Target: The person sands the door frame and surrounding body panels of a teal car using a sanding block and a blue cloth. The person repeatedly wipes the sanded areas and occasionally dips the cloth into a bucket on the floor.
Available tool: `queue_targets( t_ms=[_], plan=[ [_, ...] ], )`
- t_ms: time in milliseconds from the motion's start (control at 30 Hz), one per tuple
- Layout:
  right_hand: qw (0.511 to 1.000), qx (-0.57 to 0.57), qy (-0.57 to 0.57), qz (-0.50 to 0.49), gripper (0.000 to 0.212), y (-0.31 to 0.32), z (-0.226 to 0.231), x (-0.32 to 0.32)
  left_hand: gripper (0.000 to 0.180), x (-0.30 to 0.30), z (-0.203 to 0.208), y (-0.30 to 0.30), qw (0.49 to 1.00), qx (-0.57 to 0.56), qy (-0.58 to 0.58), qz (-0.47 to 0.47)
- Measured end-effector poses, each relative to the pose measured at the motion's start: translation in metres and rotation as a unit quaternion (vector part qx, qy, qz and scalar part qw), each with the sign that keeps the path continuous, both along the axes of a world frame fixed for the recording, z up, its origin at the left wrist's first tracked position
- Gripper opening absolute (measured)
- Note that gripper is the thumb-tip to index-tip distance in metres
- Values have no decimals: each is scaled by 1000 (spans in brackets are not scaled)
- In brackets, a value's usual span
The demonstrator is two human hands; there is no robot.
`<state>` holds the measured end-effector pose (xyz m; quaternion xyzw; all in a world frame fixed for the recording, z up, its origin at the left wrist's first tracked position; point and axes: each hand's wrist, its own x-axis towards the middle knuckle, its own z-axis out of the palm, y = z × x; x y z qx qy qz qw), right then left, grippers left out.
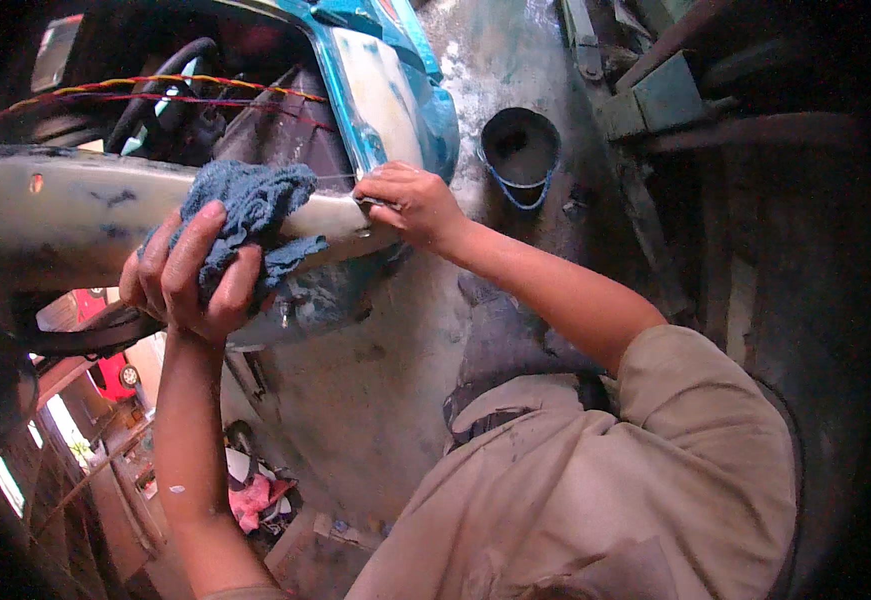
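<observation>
My left hand (190, 270) is closed around a crumpled blue cloth (245, 205), holding it up against the pale, sanded body panel (75, 205) of a vehicle. Dark patches and a small reddish spot mark that panel. At the panel's right end, where it meets the blue-painted pillar (340, 95), my right hand (410, 203) presses with curled fingers. A thin, dark-edged piece shows beneath those fingers; its kind is too small to make out. Part of the panel is hidden behind the cloth and my left hand.
Through the vehicle's opening show a steering wheel (160, 95) and twisted yellow-red wires (170, 80). On the wet floor stands a dark bucket (520, 150) with a blue rope handle. Metal frames (655, 100) line the right side. A pink cloth (253, 500) lies at the lower left.
</observation>
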<state>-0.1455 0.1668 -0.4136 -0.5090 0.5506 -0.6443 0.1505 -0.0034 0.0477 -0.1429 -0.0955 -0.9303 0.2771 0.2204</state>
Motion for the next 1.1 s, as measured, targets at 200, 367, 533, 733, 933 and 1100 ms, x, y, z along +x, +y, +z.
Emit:
queue_targets(
  t_ms=[200, 367, 533, 733, 933, 1100],
  plan=[
    [981, -134, 139, 0, 35, -19, -37, -23, 17, 1, -3, -5, 1000, -13, 13, -12],
    [948, -156, 270, 63, 37, -41, -51, -57, 25, -1, -2, -2, 1000, -9, 4, -13],
    [978, -110, 170, 46, 30, -29, -43, -30, 26, 3, -5, -6, 1000, 5, 5, -15],
    [1000, 0, -22, 3, 19, -8, 2, -2, 32, 0, -2, -9, 1000, -24, -8, -9],
    [979, 105, -166, -59, 23, 5, 68, 13, 25, 0, -5, -6, 1000, -9, -8, -23],
    [976, 160, -136, -58, 19, -1, 137, 8, 12, -1, -8, -8, 999, -8, 18, -30]
  ],
)
